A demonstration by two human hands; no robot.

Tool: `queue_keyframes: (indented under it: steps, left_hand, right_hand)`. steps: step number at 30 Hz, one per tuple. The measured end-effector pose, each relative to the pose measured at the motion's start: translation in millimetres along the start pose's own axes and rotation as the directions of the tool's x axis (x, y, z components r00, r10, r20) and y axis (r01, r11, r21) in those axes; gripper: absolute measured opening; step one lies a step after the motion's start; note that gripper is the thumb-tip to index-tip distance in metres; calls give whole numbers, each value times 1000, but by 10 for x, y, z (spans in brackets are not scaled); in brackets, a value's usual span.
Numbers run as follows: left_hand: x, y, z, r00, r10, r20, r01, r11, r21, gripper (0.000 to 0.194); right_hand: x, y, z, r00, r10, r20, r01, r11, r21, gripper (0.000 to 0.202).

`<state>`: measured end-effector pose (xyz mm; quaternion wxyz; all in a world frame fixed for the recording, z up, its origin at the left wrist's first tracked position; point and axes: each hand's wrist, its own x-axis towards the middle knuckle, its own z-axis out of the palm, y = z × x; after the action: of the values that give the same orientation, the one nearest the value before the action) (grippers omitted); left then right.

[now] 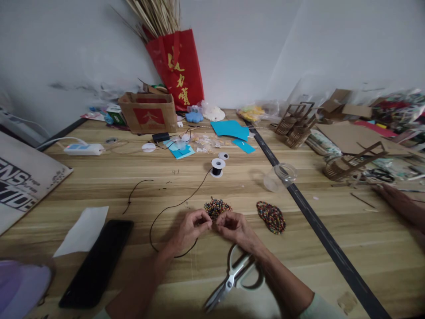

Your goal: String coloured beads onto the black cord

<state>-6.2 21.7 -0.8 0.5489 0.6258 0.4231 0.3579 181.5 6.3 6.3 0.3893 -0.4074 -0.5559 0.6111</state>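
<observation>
My left hand (192,227) is closed in a pinch, and a black cord (171,206) loops across the table to its underside. Facing it, my right hand (239,228) also has thumb and fingers pinched together; whatever lies between them is too small to make out. Just beyond the fingertips sits a heap of multicoloured beads (216,206). The cord comes off a white spool (217,168) standing farther back. A coiled bead strand (271,217) lies to the right. Below my right wrist rest scissors (230,279) with pale handles, their blades toward me.
A phone (98,263) and white paper (84,230) lie at left. A clear plastic container (280,177) stands right of the spool. Small woven baskets (348,164) sit farther right, near another person's hand (393,197). A cardboard box (148,113) and red bag (182,71) line the wall.
</observation>
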Motion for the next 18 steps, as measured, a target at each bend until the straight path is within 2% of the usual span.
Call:
queue_keyframes:
  steps: [6, 18]
  left_hand:
    - [-29, 58, 0, 999, -4, 40, 3, 1000, 27, 13]
    - [-47, 105, -2, 998, -14, 57, 10, 998, 58, 15]
  right_hand:
    - [35, -7, -27, 998, 62, 11, -63, 985, 161, 31]
    - [45, 51, -32, 985, 170, 27, -169, 933, 318, 28]
